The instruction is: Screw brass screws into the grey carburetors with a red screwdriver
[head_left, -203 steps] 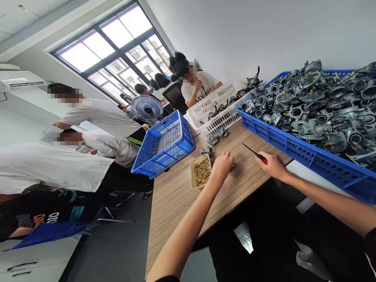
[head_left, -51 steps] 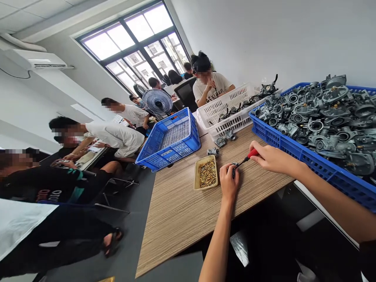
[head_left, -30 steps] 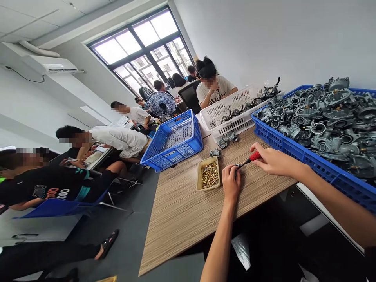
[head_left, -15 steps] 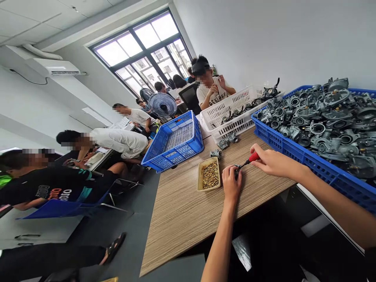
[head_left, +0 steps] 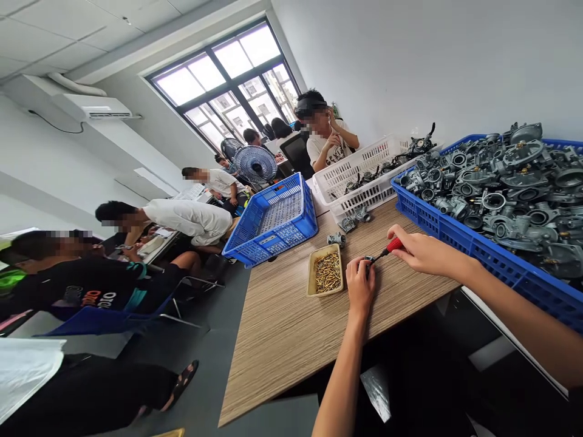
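Okay, you had the red-handled screwdriver (head_left: 394, 244) aimed at the part under your left fingertips.
Your right hand (head_left: 416, 249) was closed around the handle, shaft sloping down toward the small dark part (head_left: 368, 259); tip contact too small to tell. Your left hand (head_left: 361, 280) was curled over that part on the wood-grain table (head_left: 273, 315), fingers gripping and hiding most of it. Just left of that hand sat a cream tray (head_left: 311, 279) of small brass fittings (head_left: 328, 272); one carburetor body (head_left: 336, 238) lay just behind it, near the white basket (head_left: 359, 204). On your right, a blue crate (head_left: 460, 233) was heaped with carburetors (head_left: 505, 188).
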`<action>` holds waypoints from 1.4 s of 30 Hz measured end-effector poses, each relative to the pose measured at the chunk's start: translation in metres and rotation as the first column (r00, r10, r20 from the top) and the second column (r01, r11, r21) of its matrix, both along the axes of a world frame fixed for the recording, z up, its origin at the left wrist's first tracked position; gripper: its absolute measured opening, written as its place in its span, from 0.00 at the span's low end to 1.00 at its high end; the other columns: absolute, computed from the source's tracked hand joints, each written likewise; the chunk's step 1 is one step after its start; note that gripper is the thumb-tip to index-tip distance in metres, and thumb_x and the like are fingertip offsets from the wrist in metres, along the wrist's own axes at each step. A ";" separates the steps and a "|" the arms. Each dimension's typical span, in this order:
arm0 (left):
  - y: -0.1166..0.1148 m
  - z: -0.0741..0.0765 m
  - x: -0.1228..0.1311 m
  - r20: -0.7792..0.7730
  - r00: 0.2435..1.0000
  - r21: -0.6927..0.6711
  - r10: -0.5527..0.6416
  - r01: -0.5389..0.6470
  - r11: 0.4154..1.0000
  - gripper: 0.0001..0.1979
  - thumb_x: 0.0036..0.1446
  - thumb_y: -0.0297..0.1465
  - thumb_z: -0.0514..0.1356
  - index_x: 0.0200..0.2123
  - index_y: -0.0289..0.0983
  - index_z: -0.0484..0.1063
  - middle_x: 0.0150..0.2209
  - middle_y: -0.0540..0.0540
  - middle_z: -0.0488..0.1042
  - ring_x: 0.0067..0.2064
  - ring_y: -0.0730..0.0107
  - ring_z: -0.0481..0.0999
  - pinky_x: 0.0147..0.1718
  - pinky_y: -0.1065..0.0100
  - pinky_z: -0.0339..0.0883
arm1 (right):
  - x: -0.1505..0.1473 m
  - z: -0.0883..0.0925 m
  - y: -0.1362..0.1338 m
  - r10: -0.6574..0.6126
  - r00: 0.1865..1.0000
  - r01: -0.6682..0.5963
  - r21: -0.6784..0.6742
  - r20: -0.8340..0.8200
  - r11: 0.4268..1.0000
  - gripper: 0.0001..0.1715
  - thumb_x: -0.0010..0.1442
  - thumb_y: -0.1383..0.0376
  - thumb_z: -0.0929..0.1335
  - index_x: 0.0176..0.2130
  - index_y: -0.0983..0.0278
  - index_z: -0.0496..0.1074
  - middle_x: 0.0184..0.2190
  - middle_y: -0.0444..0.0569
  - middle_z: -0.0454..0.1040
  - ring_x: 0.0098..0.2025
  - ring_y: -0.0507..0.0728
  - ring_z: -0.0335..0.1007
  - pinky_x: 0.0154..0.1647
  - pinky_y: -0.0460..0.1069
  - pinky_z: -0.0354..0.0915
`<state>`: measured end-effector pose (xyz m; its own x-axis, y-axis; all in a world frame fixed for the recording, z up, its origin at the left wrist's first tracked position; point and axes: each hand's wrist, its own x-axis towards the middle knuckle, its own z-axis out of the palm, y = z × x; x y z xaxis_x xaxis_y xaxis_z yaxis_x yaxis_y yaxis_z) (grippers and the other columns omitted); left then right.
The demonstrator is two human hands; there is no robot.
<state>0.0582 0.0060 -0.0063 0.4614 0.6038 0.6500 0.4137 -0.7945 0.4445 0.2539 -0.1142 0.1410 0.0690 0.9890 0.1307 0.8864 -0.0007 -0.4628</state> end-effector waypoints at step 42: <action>0.000 0.002 0.002 0.006 1.000 -0.051 0.009 -0.009 0.999 0.05 0.70 0.30 0.58 0.46 0.41 0.74 0.47 0.42 0.77 0.53 0.59 0.75 0.54 0.55 0.71 | -0.005 0.006 0.001 -0.097 0.983 0.107 -0.054 0.159 0.993 0.13 0.75 0.54 0.62 0.48 0.61 0.62 0.35 0.52 0.81 0.37 0.64 0.80 0.30 0.49 0.56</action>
<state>0.0604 0.0062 -0.0045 0.4516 0.6406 0.6210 0.4179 -0.7669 0.4872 0.2487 -0.1134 0.1466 0.1533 0.9844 0.0868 0.9415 -0.1188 -0.3155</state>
